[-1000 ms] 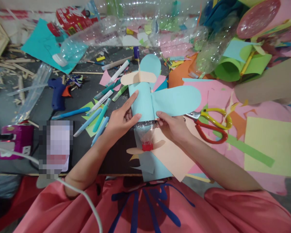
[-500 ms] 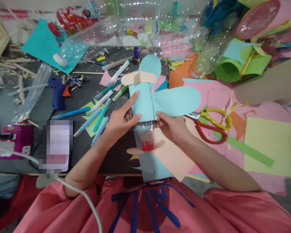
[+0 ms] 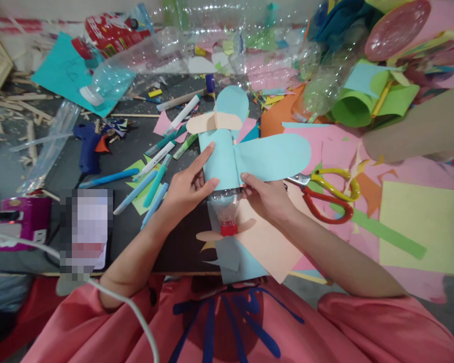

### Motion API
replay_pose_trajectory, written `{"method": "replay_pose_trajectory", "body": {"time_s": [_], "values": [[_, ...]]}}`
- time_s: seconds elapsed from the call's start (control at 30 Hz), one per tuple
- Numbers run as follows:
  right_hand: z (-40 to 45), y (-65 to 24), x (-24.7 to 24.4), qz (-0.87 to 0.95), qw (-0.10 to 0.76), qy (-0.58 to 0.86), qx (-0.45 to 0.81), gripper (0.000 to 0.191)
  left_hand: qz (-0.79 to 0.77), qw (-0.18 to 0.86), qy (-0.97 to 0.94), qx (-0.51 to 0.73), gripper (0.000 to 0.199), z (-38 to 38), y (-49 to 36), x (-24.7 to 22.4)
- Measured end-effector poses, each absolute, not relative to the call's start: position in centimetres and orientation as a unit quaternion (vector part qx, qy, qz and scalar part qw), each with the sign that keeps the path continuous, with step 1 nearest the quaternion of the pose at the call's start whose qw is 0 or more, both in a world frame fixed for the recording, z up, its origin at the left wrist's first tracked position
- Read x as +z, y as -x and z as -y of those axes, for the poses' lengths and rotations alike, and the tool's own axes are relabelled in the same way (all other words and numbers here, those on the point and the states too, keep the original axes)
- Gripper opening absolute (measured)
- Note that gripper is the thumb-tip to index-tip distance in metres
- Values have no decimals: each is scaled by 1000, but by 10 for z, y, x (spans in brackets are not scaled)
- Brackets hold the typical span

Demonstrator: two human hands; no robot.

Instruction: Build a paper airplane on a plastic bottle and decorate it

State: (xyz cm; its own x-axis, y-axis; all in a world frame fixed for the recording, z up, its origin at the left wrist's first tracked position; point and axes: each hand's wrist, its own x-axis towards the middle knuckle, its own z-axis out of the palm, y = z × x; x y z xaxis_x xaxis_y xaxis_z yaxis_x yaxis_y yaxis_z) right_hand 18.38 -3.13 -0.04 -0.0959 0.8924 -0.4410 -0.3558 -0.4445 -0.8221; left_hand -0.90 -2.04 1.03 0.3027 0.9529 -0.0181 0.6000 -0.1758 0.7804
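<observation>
A clear plastic bottle (image 3: 224, 203) with a red cap (image 3: 229, 229) is wrapped in light blue paper (image 3: 220, 161), its cap pointing toward me. My left hand (image 3: 189, 189) grips the wrapped bottle from the left, thumb and forefinger on the paper. At the lower right edge, my right hand (image 3: 268, 195) pinches the base of a rounded light blue paper wing (image 3: 276, 155) against the bottle. A peach paper strip (image 3: 200, 122) and another rounded blue piece (image 3: 232, 103) sit at the far end. Peach paper blades (image 3: 208, 236) flank the cap.
Scissors (image 3: 331, 194) lie right of my right hand on pink and peach paper. Several markers (image 3: 157, 186), a blue glue gun (image 3: 89, 148) and a phone (image 3: 93, 227) are on the left. Clear bottles (image 3: 144, 53) line the back; a white cable (image 3: 124, 300) crosses the lower left.
Both hands keep the same hold on the paper-wrapped bottle. The whole view has shifted very slightly, with things appearing a little further left.
</observation>
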Motion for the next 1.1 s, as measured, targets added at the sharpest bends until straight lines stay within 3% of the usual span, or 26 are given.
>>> {"method": "replay_pose_trajectory", "body": {"time_s": [1.1], "values": [[30,-184,1,286,427,497,700,41,-523,350,-734,255,66,20,11,6]]}}
